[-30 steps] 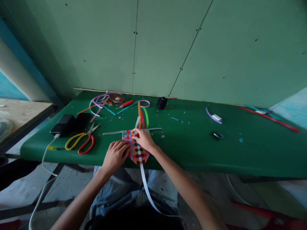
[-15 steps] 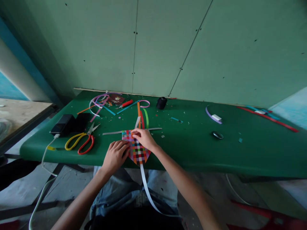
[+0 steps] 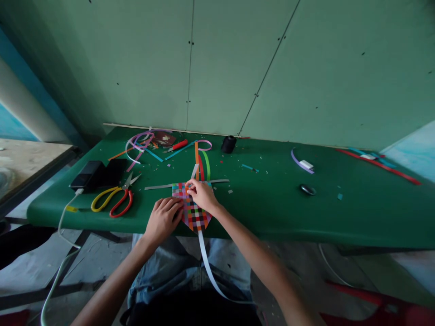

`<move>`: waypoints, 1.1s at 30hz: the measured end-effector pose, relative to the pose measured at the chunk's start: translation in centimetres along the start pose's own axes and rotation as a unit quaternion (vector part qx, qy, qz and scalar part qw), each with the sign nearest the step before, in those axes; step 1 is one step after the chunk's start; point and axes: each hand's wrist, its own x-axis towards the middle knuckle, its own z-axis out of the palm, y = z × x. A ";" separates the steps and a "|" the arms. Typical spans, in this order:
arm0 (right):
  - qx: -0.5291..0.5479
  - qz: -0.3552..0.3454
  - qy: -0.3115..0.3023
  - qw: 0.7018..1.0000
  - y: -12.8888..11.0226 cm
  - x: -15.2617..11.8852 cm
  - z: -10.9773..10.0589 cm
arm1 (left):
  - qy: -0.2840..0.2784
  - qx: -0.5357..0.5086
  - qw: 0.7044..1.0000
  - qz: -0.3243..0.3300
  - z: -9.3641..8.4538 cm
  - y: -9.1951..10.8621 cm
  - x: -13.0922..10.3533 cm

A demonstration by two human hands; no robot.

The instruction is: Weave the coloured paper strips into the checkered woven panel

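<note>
A small woven piece (image 3: 199, 218) of many-coloured flat strips lies near the table's front edge, its pointed end toward me. My left hand (image 3: 164, 218) is bent over its left edge, fingers close together and holding it down. At its upper part, thumb and forefinger of my right hand (image 3: 201, 194) pinch an orange strip (image 3: 186, 187), largely hidden by the fingers. From the far side run a longer orange strip (image 3: 196, 156), a red strip and a green strip (image 3: 207, 165). A white strip (image 3: 205, 260) hangs from the point over my lap.
Scissors (image 3: 126, 183) with yellow and red handles lie open at the left, beside a black device (image 3: 89, 175) with a white cable. Farther back are loose strips, a red-handled cutter (image 3: 179, 145) and a black thread spool (image 3: 229, 144). A dark oval object (image 3: 307, 189) lies right.
My right fingers have shifted slightly on the woven piece, and a bit more of the orange strip shows at their tips. My left hand keeps its place. The view has tilted a little.
</note>
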 end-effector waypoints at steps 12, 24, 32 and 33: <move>0.135 0.016 -0.012 0.991 0.7 -0.4 -0.5 | 0.000 -0.003 1.000 -0.002 0.0 0.5 -0.3; 0.056 0.077 0.024 0.995 0.0 0.1 0.5 | -0.012 0.009 1.000 0.005 0.1 0.4 -0.4; 0.066 0.082 0.007 0.994 0.5 0.4 0.4 | -0.005 0.015 1.000 0.005 0.3 0.4 -0.4; 0.068 0.080 0.002 0.995 0.5 0.4 0.4 | -0.005 0.016 1.000 0.004 0.2 0.4 -0.4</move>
